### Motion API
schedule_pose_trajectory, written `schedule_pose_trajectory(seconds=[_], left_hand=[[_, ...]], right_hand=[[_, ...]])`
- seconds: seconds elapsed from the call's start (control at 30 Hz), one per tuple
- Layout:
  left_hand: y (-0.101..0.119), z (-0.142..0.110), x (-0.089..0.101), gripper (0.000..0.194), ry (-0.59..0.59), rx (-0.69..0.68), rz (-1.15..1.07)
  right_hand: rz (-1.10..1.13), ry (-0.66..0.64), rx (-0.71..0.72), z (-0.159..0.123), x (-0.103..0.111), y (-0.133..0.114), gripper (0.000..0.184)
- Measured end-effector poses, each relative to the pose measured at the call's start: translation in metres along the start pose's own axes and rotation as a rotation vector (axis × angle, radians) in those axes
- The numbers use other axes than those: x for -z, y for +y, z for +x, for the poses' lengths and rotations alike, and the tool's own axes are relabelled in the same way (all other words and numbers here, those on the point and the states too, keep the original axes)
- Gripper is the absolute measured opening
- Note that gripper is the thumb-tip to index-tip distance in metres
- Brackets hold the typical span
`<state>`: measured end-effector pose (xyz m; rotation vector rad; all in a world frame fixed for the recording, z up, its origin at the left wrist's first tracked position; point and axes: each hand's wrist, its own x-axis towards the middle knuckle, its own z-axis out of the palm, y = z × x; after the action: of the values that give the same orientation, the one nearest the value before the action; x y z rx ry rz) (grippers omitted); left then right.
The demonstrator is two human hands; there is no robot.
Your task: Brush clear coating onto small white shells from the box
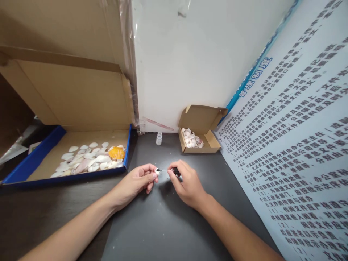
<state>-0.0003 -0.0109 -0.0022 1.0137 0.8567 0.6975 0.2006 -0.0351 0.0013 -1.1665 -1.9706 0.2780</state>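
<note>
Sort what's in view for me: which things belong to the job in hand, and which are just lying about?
Belong:
small white piece, probably a seashell, in the left hand
black-capped applicator in the right hand
small open bottle, likely the applicator's
seashells in the blue-sided box and small cardboard box, probably stock

Lying about:
printed Chinese notice
white sheet, far left

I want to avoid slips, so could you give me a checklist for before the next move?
1. White piece held by left hand: ok, between fingertips.
2. Applicator held by right hand: ok.
3. Applicator tip touching the piece: cannot tell, too small.
4. Bottle upright: ok.
5. Bottle closed: not ok, appears uncapped.
6. Small box away from both hands: ok.
</note>
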Motion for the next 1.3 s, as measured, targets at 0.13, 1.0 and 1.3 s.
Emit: schedule_pose_trajectory(seconds=[0.13, 1.0, 1.3], left_hand=[[0.0006, 0.0004, 0.0000, 0.035, 0.004, 0.003, -0.001], [0.0009, 0.0006, 0.0041, 0.035, -0.009, 0.059, -0.099], [0.0036, -0.0001, 0.0020, 0.034, -0.015, 0.061, -0.119]], right_hand=[[-0.004, 0.010, 0.018, 0.0006, 0.0015, 0.0005, 0.014], [-0.030, -0.006, -0.016, -0.0011, -0.0013, -0.0010, 0.013], [-0.047, 0.000, -0.002, -0.0020, -0.0007, -0.0010, 0.015]])
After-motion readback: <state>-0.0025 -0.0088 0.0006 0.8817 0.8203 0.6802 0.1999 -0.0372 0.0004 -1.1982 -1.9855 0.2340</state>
